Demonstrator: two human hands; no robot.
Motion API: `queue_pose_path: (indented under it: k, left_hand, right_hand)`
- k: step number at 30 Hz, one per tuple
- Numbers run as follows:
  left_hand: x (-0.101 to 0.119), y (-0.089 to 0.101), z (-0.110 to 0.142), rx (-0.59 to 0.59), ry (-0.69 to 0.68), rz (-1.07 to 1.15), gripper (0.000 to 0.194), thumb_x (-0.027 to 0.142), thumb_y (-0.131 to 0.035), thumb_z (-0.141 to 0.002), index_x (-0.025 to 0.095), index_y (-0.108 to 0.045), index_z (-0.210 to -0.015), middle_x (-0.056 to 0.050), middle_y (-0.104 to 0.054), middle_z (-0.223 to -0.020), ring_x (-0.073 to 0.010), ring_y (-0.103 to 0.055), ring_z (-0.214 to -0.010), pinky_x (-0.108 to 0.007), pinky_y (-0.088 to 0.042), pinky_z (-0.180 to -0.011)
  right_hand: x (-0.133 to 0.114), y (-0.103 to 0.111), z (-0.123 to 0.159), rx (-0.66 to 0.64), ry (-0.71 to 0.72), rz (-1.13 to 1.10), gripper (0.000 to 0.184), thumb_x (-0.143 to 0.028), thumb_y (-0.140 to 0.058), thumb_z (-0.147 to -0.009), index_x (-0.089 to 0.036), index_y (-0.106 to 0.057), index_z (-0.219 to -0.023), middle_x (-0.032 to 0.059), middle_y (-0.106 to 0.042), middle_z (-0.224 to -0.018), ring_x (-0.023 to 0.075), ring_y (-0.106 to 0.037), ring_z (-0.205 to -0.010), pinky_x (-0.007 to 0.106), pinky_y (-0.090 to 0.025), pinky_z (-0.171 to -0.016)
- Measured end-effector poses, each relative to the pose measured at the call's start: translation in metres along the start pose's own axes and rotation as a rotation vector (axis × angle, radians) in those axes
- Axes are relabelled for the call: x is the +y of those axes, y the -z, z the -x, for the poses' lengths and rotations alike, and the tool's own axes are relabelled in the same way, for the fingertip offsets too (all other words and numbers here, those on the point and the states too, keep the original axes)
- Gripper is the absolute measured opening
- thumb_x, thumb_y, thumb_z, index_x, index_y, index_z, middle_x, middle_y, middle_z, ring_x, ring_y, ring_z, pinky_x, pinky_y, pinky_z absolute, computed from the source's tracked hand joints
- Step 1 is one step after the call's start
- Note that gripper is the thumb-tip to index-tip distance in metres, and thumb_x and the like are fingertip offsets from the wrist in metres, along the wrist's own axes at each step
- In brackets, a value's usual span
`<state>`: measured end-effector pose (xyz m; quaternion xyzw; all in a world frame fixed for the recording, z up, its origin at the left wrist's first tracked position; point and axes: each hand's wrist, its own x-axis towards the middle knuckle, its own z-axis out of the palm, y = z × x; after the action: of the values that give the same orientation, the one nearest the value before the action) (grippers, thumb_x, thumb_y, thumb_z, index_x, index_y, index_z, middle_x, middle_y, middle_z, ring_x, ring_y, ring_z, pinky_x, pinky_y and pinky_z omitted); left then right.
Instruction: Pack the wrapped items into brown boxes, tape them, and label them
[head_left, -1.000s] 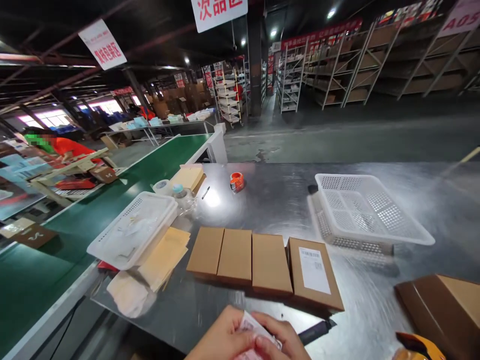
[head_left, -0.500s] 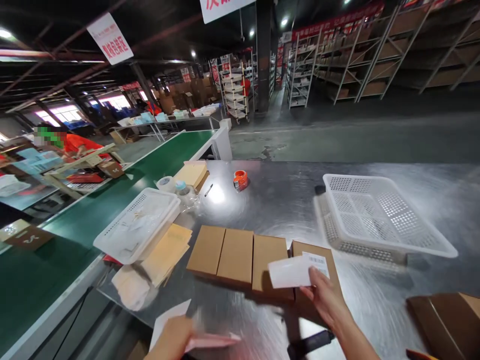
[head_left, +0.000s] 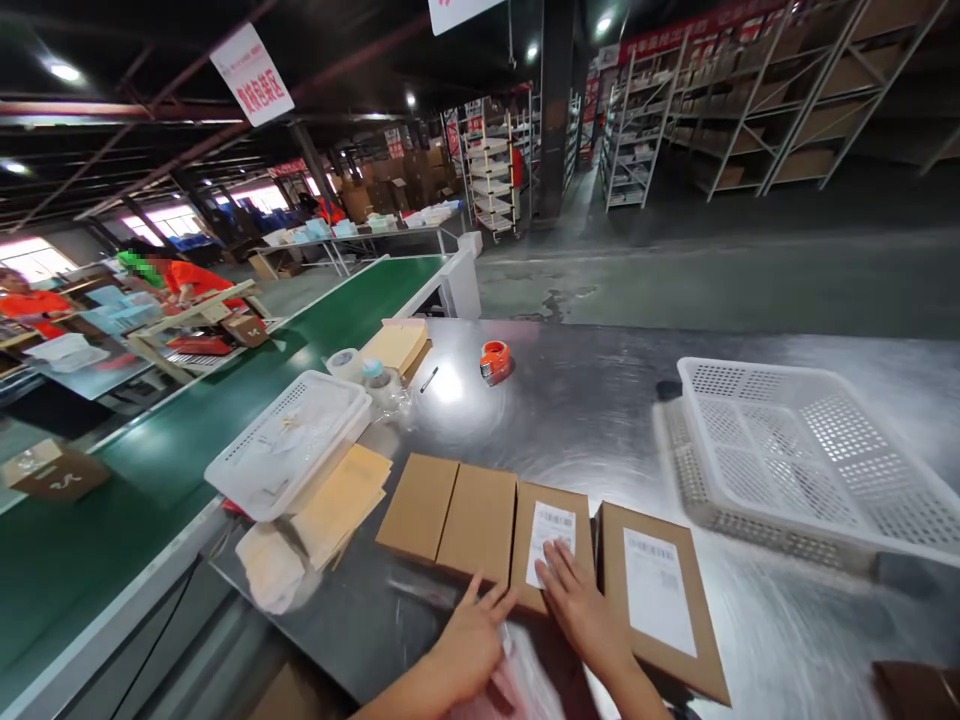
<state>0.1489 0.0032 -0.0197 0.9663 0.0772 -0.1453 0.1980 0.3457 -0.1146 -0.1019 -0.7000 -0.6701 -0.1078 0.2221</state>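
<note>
Several flat brown cardboard boxes lie in a row on the steel table (head_left: pixel 585 420). My right hand (head_left: pixel 581 610) lies flat with fingers stretched out on a white shipping label (head_left: pixel 550 535) stuck on the third box (head_left: pixel 551 545). The box to its right (head_left: pixel 660 600) also bears a white label. My left hand (head_left: pixel 469 645) rests open at the near edge of the second box (head_left: pixel 480 525), fingers spread, above a pinkish sheet (head_left: pixel 517 690) at the table's front. The leftmost box (head_left: pixel 418 507) is bare.
A white perforated basket (head_left: pixel 810 460) sits at the right. Another white basket (head_left: pixel 289 445) rests on tan envelopes (head_left: pixel 341 505) at the left, beside a green conveyor (head_left: pixel 187 440). An orange tape dispenser (head_left: pixel 495 362) and tape rolls (head_left: pixel 345 363) lie farther back. People in orange work at the far left.
My right hand carried the peeled white label forward and pressed it onto the third box. My left hand came up from the label backing to the boxes' near edge.
</note>
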Motion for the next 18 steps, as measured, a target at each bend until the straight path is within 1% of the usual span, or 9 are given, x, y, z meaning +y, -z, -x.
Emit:
queue_pose_path:
  k: [2,4,6,8,10,12,14,16,18]
  left_hand:
    - [-0.004,-0.012,-0.001,-0.008,0.029,-0.005,0.024,0.033,-0.063,-0.086,0.024,-0.074,-0.106,-0.010,-0.030,-0.156,-0.0318,-0.032,-0.143,-0.061,-0.015,-0.118]
    - [-0.006,-0.018,-0.002,-0.036,0.054,-0.021,0.025,0.035,-0.063,-0.086,0.024,-0.074,-0.106,-0.009,-0.030,-0.156,-0.0318,-0.033,-0.143,-0.061,-0.017,-0.118]
    - [-0.005,-0.020,-0.003,-0.062,0.066,-0.044,0.027,0.035,-0.065,-0.085,0.021,-0.073,-0.107,-0.010,-0.031,-0.156,-0.0327,-0.033,-0.143,-0.060,-0.019,-0.118]
    - [-0.004,-0.020,-0.005,-0.100,0.066,-0.067,0.030,0.032,-0.070,-0.081,0.018,-0.073,-0.107,-0.012,-0.029,-0.156,-0.0349,-0.032,-0.143,-0.060,-0.020,-0.118]
    - [-0.002,-0.022,-0.008,-0.137,0.075,-0.071,0.034,0.029,-0.075,-0.076,0.016,-0.073,-0.107,-0.014,-0.027,-0.157,-0.0367,-0.030,-0.143,-0.061,-0.021,-0.117]
    - [-0.001,-0.023,-0.012,-0.145,0.101,-0.047,0.037,0.028,-0.076,-0.074,0.014,-0.072,-0.108,-0.015,-0.025,-0.157,-0.0379,-0.029,-0.144,-0.062,-0.022,-0.117]
    - [-0.001,-0.020,-0.015,-0.133,0.133,-0.001,0.038,0.027,-0.075,-0.075,0.015,-0.071,-0.111,-0.015,-0.026,-0.157,-0.0379,-0.028,-0.144,-0.062,-0.021,-0.116]
    - [-0.002,-0.013,-0.014,-0.165,0.149,0.060,0.039,0.025,-0.076,-0.073,0.017,-0.071,-0.112,-0.013,-0.027,-0.157,-0.0375,-0.027,-0.144,-0.063,-0.019,-0.116]
    - [-0.002,-0.002,-0.008,-0.201,0.154,0.163,0.040,0.021,-0.079,-0.066,0.020,-0.074,-0.105,-0.010,-0.027,-0.158,-0.0374,-0.025,-0.145,-0.062,-0.018,-0.116]
  right_hand:
    - [-0.012,0.001,0.007,-0.087,-0.084,0.056,0.040,-0.019,-0.048,-0.090,-0.023,-0.060,-0.128,0.0131,-0.057,-0.138,0.0350,-0.051,-0.129,0.058,-0.047,-0.099]
    - [-0.022,0.003,0.002,-0.133,-0.157,0.073,0.043,-0.023,-0.049,-0.090,-0.019,-0.057,-0.133,0.0156,-0.052,-0.142,0.0370,-0.048,-0.131,0.062,-0.039,-0.105]
    - [-0.021,0.004,-0.022,-0.186,-0.205,0.042,0.049,-0.031,-0.048,-0.092,-0.011,-0.054,-0.135,0.0190,-0.047,-0.145,0.0351,-0.044,-0.134,0.056,-0.036,-0.109]
    - [-0.008,0.005,-0.059,-0.258,-0.281,0.026,0.056,-0.038,-0.046,-0.092,-0.006,-0.049,-0.139,0.0197,-0.041,-0.148,0.0327,-0.039,-0.138,0.050,-0.035,-0.111]
    - [0.007,0.005,-0.094,-0.284,-0.388,0.063,0.063,-0.042,-0.044,-0.093,-0.002,-0.043,-0.142,0.0205,-0.036,-0.151,0.0331,-0.032,-0.142,0.051,-0.029,-0.115]
    - [0.014,0.005,-0.111,-0.266,-0.452,0.103,0.068,-0.046,-0.042,-0.093,0.001,-0.040,-0.143,0.0222,-0.032,-0.152,0.0349,-0.028,-0.143,0.054,-0.024,-0.116]
    - [0.007,0.006,-0.101,-0.263,-0.371,0.081,0.067,-0.046,-0.044,-0.092,-0.001,-0.042,-0.142,0.0214,-0.033,-0.152,0.0359,-0.029,-0.142,0.056,-0.026,-0.115]
    - [-0.009,0.009,-0.069,-0.277,-0.166,-0.002,0.063,-0.042,-0.048,-0.090,-0.008,-0.044,-0.142,0.0168,-0.035,-0.151,0.0341,-0.033,-0.141,0.054,-0.031,-0.114]
    - [-0.029,0.015,-0.030,-0.276,0.019,-0.107,0.061,-0.033,-0.050,-0.088,-0.013,-0.041,-0.145,0.0127,-0.036,-0.152,0.0310,-0.035,-0.140,0.051,-0.034,-0.113]
